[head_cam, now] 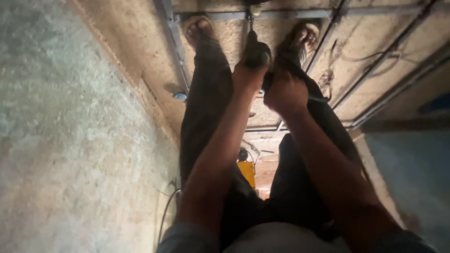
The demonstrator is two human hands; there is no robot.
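My left hand [248, 77] is wrapped around the back of a dark power tool [257, 50] that points down between my feet. Just beside it, my right hand [286, 93] is closed on the same tool's lower body, with a thin cable running off to the right. The tool's tip meets a grey metal bar [281, 14] by a small fitting. My sandalled feet [199, 29] stand to either side of the tip, on or close to the metal frame. Dim light hides the tool's details.
A rough plastered wall [70, 140] fills the left side. More metal rails [178, 51] and loose cables [370, 61] cross the surface below. A yellow box [247, 172] shows between my legs, and a small blue-and-white object [179, 96] lies by the left rail.
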